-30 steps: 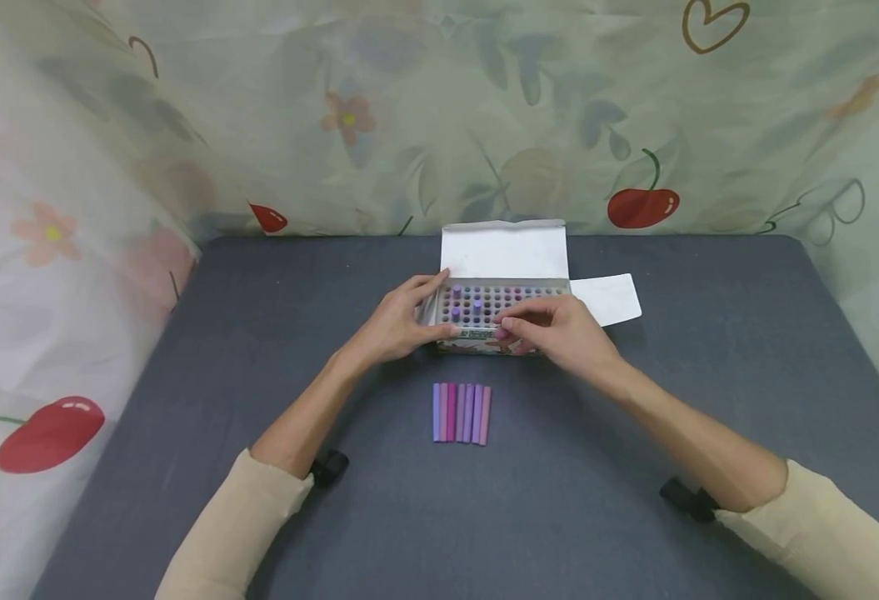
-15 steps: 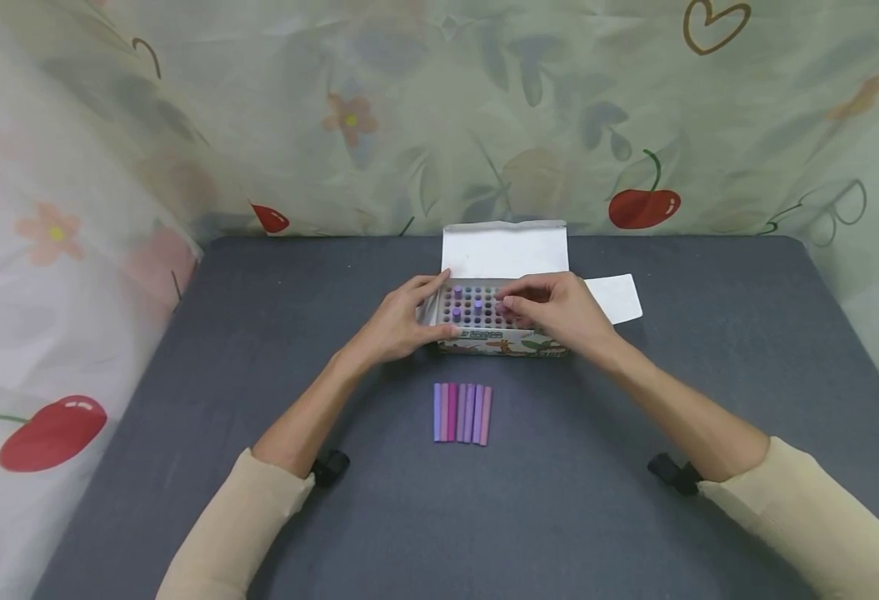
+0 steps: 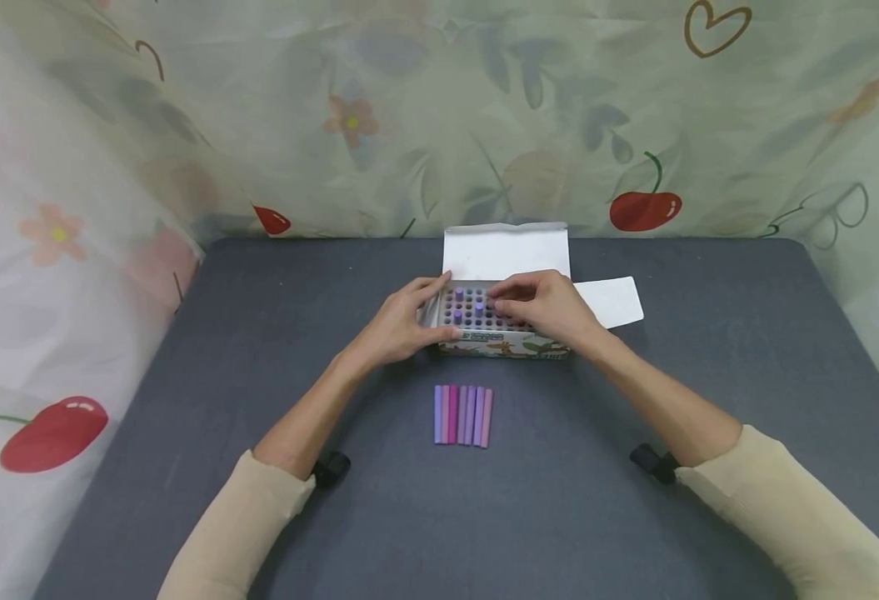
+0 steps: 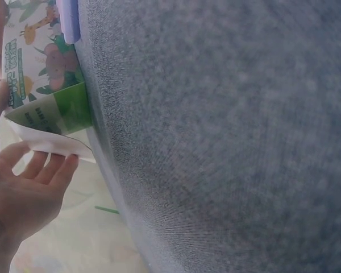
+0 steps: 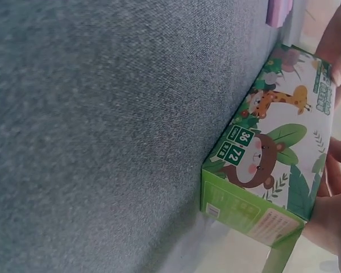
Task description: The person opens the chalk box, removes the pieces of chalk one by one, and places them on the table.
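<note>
An opened cardboard chalk box (image 3: 514, 345) stands at the table's back, with rows of holes on top. Purple chalk sticks (image 3: 480, 309) stick up from three of the holes. My left hand (image 3: 402, 321) grips the box's left end, thumb at the front and fingers behind. Above the holes, my right hand (image 3: 547, 308) pinches what looks like a pink chalk stick, mostly hidden by the fingertips. In front of the box, several purple and pink chalk sticks (image 3: 463, 415) lie side by side. Animal drawings cover the box front (image 5: 273, 131) in the right wrist view.
The box's white lid (image 3: 506, 252) stands raised at the back, and a white side flap (image 3: 610, 302) sticks out to the right. A patterned cloth (image 3: 409, 125) hangs behind the grey table (image 3: 559, 517) and along both sides.
My right hand has moved from the box's front edge back and slightly left over the holes, fingertips kept together. The left hand has stayed on the box. The chalk row lies as before.
</note>
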Action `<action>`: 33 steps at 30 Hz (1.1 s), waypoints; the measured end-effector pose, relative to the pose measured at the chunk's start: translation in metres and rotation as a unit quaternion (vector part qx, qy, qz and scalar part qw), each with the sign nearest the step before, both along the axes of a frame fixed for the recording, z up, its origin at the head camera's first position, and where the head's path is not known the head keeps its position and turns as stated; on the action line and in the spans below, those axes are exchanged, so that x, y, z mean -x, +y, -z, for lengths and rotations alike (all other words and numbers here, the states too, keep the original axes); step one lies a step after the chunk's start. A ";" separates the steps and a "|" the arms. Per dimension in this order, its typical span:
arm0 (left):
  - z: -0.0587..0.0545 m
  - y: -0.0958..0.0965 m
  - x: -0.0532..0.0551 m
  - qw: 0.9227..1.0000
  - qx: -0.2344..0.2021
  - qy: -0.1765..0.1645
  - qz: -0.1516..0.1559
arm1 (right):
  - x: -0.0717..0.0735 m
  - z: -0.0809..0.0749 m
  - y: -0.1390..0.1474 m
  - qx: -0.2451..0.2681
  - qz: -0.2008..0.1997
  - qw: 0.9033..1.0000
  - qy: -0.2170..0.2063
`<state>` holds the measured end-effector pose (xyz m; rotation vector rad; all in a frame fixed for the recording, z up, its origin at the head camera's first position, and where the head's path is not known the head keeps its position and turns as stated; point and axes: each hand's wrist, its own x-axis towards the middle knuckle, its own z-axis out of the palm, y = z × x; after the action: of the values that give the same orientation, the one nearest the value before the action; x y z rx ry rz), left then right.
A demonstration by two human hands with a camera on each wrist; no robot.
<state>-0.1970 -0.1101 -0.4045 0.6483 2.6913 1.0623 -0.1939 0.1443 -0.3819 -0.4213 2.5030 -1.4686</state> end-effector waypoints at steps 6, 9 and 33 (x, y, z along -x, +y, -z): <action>0.000 0.000 0.000 1.000 -0.001 0.001 0.000 | 0.005 0.002 -0.003 -0.023 -0.005 1.000 0.000; 0.000 0.000 -0.001 1.000 -0.002 0.000 0.000 | 0.007 0.004 -0.003 -0.036 -0.013 0.999 -0.002; -0.001 -0.001 0.000 1.000 0.001 -0.008 0.002 | 0.008 0.010 -0.015 -0.119 -0.025 0.990 0.074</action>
<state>-0.1967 -0.1110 -0.4040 0.6426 2.6759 1.0601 -0.2023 0.1294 -0.3924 -0.5639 2.7188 -1.1402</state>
